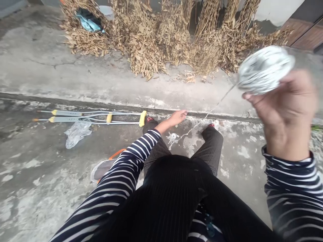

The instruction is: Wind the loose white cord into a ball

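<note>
My right hand (290,104), raised at the right, grips a ball of pale string (266,70), somewhat blurred by motion. From the ball a thin strand (219,102) runs down to the left toward the ground between my feet. There, a small tangle of white string (173,137) lies on the concrete. Above and just left of that tangle is my left hand (177,117), with its fingers bent together; whether anything is between them is too small to make out.
Crutches (98,117) with yellow pads lie at the left, beside a clear plastic bag (78,133). An orange-rimmed mesh item (103,169) is partly behind my left arm. Dried plants (148,40) line the raised ledge (106,80), with a dark and blue cloth (89,22) on them.
</note>
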Tool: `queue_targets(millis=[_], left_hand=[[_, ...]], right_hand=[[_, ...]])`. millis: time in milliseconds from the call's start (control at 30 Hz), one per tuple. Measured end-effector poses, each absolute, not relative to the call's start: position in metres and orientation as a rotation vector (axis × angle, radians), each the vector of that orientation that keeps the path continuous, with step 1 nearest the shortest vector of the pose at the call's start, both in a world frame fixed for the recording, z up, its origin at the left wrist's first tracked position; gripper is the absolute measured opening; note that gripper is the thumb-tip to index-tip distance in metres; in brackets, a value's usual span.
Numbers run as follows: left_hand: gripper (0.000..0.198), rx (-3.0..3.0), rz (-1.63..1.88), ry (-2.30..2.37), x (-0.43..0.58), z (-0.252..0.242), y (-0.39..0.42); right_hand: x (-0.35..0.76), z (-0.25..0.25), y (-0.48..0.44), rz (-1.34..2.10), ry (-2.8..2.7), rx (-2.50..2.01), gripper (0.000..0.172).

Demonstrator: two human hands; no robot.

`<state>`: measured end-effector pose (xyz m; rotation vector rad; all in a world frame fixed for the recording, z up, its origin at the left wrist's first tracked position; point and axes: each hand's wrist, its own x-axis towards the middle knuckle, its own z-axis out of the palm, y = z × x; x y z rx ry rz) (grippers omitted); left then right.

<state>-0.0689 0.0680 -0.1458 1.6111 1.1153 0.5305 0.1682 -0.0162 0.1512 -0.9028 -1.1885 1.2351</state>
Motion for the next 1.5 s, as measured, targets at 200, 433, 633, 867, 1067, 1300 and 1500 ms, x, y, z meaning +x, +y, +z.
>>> queue_targets(millis=[200,433,633,867,1067,1300,1500], left_hand=[[0.065,1.423,1.067,0.51,-0.011,-0.062,0.077],[0.039,1.362,1.063,0.747,0.003,-0.071,0.03],[0.031,1.321,0.851,0.806,-0.021,-0.096,0.002],[0.032,1.43,0.601,0.898,-0.037,-0.104,-0.018],[0.027,1.412,0.464,0.797,-0.057,-0.088,-0.027],[0.026,1.229,0.461,0.617,-0.077,-0.059,-0.023],[0.027,1.09,0.577,0.601,-0.076,-0.053,-0.006]], right_hand=[[0.146,0.085,0.011,1.469,-1.139,-1.116,0.06],[0.165,0.03,0.013,1.519,-1.083,-1.169,0.062],[0.173,-0.02,0.003,1.479,-1.025,-1.232,0.068],[0.166,-0.055,0.001,1.046,-1.149,-1.374,0.074],[0.176,-0.086,0.017,0.563,-1.336,-1.548,0.065],[0.172,-0.108,0.005,0.413,-1.544,-1.6,0.059],[0.165,-0.104,-0.006,0.583,-1.699,-1.529,0.059]])
